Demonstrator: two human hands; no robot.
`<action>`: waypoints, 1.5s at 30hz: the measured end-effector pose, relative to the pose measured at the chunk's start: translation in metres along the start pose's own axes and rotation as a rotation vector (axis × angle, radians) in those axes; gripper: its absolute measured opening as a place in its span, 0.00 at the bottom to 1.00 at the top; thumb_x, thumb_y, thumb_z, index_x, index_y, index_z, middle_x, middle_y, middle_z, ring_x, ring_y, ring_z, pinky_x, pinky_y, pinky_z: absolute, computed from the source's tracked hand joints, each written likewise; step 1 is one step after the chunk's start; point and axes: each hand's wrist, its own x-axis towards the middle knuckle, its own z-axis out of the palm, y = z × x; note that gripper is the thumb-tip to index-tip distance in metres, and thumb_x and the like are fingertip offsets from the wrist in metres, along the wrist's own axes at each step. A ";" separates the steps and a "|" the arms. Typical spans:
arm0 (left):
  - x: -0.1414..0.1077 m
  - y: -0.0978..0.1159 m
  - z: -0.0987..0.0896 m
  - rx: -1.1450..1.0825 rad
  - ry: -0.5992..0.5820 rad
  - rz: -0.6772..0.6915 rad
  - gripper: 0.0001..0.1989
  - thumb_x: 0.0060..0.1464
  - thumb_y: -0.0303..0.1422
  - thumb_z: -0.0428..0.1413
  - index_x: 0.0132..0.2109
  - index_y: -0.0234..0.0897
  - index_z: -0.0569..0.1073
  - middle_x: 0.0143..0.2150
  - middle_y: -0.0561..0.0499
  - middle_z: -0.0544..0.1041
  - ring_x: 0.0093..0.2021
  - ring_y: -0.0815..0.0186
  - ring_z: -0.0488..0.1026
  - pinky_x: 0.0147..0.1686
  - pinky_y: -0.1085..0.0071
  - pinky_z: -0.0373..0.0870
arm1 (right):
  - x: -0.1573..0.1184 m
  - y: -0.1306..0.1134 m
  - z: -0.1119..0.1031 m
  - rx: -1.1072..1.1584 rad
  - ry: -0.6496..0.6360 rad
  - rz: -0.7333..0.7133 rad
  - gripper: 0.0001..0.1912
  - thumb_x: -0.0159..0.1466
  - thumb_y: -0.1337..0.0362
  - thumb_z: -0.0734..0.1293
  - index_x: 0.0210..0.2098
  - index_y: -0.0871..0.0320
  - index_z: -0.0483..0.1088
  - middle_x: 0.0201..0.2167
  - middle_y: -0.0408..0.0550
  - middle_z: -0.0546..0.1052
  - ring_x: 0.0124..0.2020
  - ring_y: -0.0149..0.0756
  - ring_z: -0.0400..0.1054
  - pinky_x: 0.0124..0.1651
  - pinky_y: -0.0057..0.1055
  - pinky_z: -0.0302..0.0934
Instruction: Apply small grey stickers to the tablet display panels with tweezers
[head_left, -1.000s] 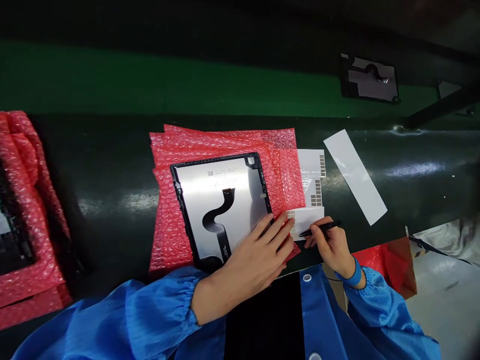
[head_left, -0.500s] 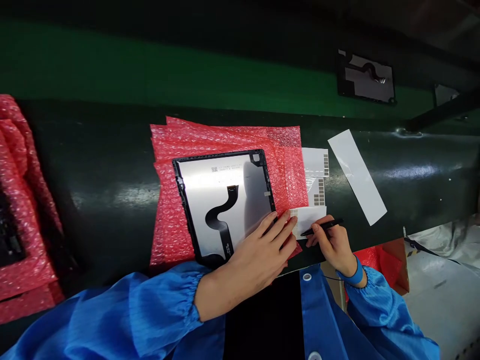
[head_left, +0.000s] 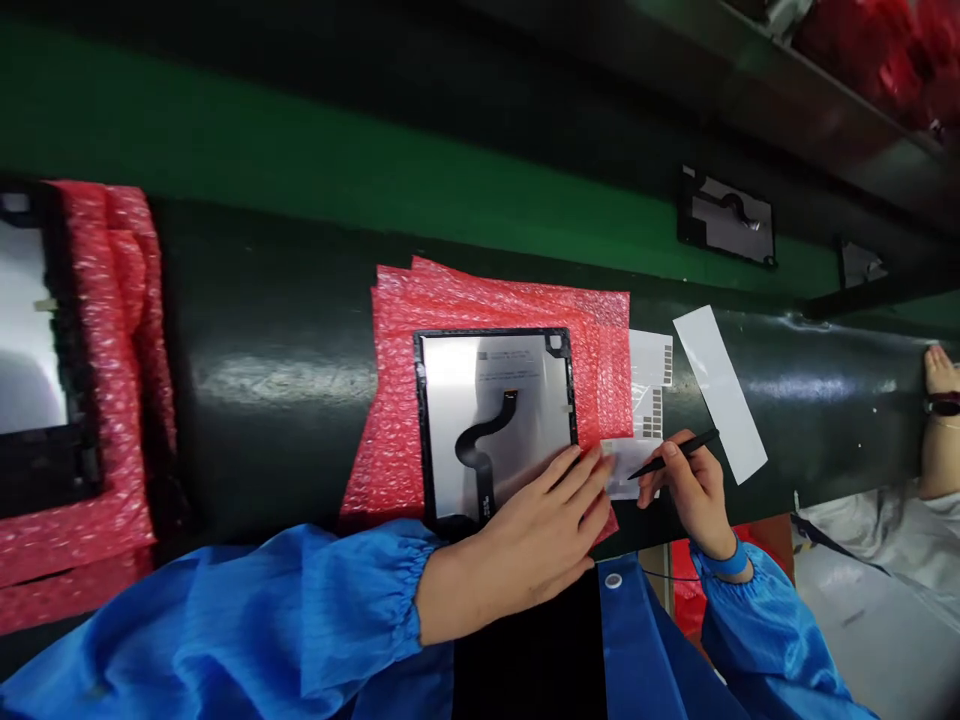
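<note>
My left hand (head_left: 529, 530) lies with fingers stretched out over the lower right edge of a tablet screen (head_left: 450, 400). Its fingertips reach the near white sticker sheet (head_left: 621, 462). The screen rests silver back up, with a black flex cable (head_left: 471, 450) curving across it. Red bubble-wrap bags (head_left: 397, 400) are stacked underneath. My right hand (head_left: 694, 490) grips slim black tweezers (head_left: 660, 462) like a pen, pointed end leftward over the near sheet. Two more sheets with small grey stickers (head_left: 651, 412) stick out from beside the bags.
A blank white strip (head_left: 721, 395) lies to the right. Further screens (head_left: 731, 215) stand on the green back ledge (head_left: 375, 190). At far left, another screen (head_left: 30, 330) sits on red bubble wrap (head_left: 120, 400). Another person's hand (head_left: 941, 372) rests at the right edge.
The view has shifted left, bringing the left-hand screen and the other person's hand into sight. My right hand has drawn the tweezers slightly away from my left fingertips.
</note>
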 end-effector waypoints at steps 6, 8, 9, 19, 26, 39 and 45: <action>-0.019 0.001 -0.046 0.056 -0.052 -0.140 0.19 0.67 0.45 0.55 0.45 0.32 0.80 0.35 0.44 0.81 0.36 0.54 0.80 0.54 0.52 0.72 | 0.036 -0.047 0.053 0.034 0.009 -0.213 0.14 0.75 0.52 0.68 0.37 0.54 0.70 0.24 0.42 0.82 0.19 0.37 0.78 0.23 0.32 0.75; -0.027 -0.005 -0.050 0.127 -0.125 -0.294 0.27 0.62 0.51 0.59 0.52 0.29 0.80 0.34 0.42 0.82 0.34 0.51 0.80 0.57 0.47 0.70 | 0.047 -0.056 0.088 0.021 -0.046 -0.223 0.16 0.73 0.48 0.69 0.37 0.53 0.69 0.24 0.43 0.82 0.21 0.40 0.80 0.24 0.34 0.77; -0.030 -0.009 -0.050 0.164 -0.158 -0.359 0.34 0.59 0.53 0.61 0.57 0.26 0.77 0.35 0.39 0.83 0.35 0.49 0.82 0.60 0.45 0.68 | 0.052 -0.059 0.106 0.010 -0.086 -0.212 0.17 0.72 0.46 0.69 0.37 0.52 0.68 0.24 0.43 0.82 0.21 0.40 0.80 0.24 0.34 0.77; -0.038 -0.031 -0.046 0.103 -0.243 -0.395 0.30 0.55 0.48 0.65 0.55 0.27 0.77 0.36 0.34 0.85 0.35 0.45 0.83 0.58 0.43 0.68 | 0.075 -0.037 0.175 -0.111 -0.247 -0.092 0.20 0.72 0.42 0.67 0.41 0.52 0.70 0.26 0.46 0.84 0.26 0.41 0.83 0.29 0.33 0.81; -0.035 -0.031 -0.048 0.117 -0.185 -0.412 0.23 0.58 0.37 0.63 0.55 0.24 0.77 0.45 0.30 0.85 0.45 0.41 0.83 0.61 0.41 0.67 | 0.074 -0.035 0.174 -0.152 -0.211 -0.098 0.17 0.73 0.45 0.67 0.42 0.52 0.71 0.28 0.48 0.85 0.27 0.43 0.83 0.28 0.35 0.81; -0.040 -0.041 -0.051 0.011 -0.239 -0.400 0.26 0.56 0.43 0.65 0.55 0.28 0.78 0.39 0.34 0.85 0.40 0.44 0.84 0.65 0.41 0.62 | 0.075 -0.033 0.175 -0.162 -0.230 -0.110 0.15 0.74 0.47 0.67 0.44 0.52 0.71 0.30 0.47 0.85 0.28 0.42 0.84 0.29 0.34 0.81; -0.043 -0.055 -0.055 -0.020 -0.217 -0.353 0.44 0.47 0.57 0.69 0.60 0.28 0.75 0.45 0.30 0.85 0.50 0.39 0.82 0.63 0.43 0.66 | 0.077 -0.033 0.175 -0.074 -0.236 -0.097 0.17 0.73 0.46 0.68 0.45 0.53 0.70 0.29 0.45 0.84 0.27 0.40 0.83 0.28 0.32 0.80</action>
